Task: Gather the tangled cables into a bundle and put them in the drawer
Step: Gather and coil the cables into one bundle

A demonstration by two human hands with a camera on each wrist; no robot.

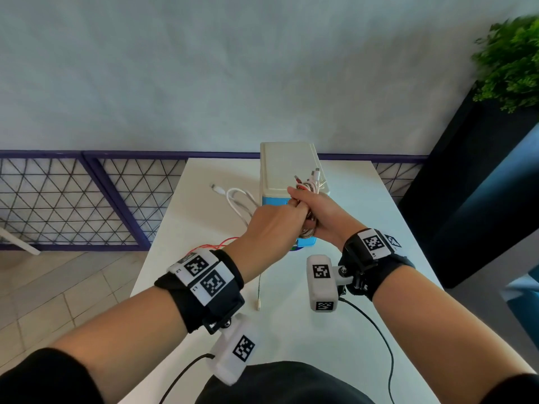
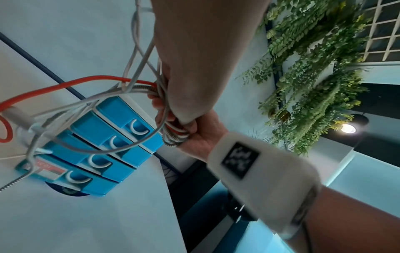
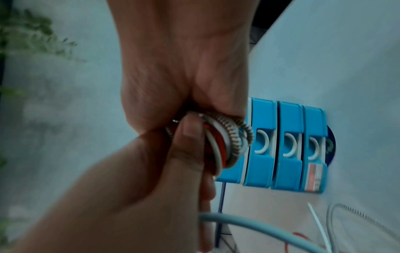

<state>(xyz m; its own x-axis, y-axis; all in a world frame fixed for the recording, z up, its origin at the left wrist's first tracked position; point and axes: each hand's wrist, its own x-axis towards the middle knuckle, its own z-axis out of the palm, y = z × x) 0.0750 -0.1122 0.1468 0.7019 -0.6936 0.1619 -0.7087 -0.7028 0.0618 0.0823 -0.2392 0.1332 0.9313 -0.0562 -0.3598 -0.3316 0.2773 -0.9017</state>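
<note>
At the bottom of the head view the two forearms, each strapped with a wrist camera, reach forward to the middle of the frame, where both hands meet on the cable bundle (image 1: 306,188). The right hand (image 1: 318,214) has its fingers curled round the coiled part, white, red and braided turns packed together, with several plug ends sticking up above its knuckles. The left hand (image 1: 274,221) grips the same cables just beside it, thumb pressed against the coils in the right wrist view. The gathering looks only partly done: a white cable (image 1: 237,199) trails loose on the bench (image 1: 350,316) left of centre, a red cable (image 1: 224,244) shows by the left wrist, and a braided cable (image 1: 259,290) hangs down to the bench below the hands. Just behind the bundle stands the drawer unit (image 1: 287,164), cream on top with blue drawers (image 2: 112,130), all apparently pushed in. So the tails need winding in, a drawer opened, and the bundle placed inside.
</note>
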